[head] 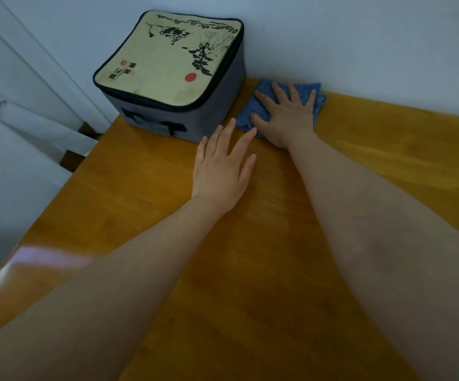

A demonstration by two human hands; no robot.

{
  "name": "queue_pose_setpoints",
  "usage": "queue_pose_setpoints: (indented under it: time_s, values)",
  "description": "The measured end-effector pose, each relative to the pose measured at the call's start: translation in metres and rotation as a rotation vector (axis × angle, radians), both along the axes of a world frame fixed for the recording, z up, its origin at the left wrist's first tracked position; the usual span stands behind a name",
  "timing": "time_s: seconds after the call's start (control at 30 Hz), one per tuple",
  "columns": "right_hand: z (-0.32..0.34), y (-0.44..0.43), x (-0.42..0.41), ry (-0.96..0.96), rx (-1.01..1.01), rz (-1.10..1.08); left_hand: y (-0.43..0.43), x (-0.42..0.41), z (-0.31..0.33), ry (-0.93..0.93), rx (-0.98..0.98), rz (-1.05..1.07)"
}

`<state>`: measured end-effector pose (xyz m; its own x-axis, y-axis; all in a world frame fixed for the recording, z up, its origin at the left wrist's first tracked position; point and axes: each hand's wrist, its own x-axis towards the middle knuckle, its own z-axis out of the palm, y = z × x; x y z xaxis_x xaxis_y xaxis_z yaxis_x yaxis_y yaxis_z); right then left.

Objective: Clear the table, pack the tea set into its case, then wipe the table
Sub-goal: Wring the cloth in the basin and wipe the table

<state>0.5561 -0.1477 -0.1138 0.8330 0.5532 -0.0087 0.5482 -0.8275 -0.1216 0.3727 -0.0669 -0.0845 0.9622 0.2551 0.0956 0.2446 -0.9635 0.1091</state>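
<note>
— The table (250, 270) looks bare, with the case (173, 75) zipped at the far corner. Where is the cloth?

— The blue cloth (253, 111) lies just right of the case, under the right hand (286, 119), fingers spread flat. The left hand (222, 171) rests nearer, fingers straight.

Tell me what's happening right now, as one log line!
stage: wiping table | right hand: flat on blue cloth | left hand: flat on wooden table | tea set case: closed, by wall
</note>
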Motion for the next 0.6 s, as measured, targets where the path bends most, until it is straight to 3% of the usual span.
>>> queue_pose_setpoints:
  time_s: [0.6]
  values:
    - [0.002,-0.081,-0.034,0.035,-0.022,-0.18,-0.017,-0.056,0.005,0.05,-0.089,-0.005]
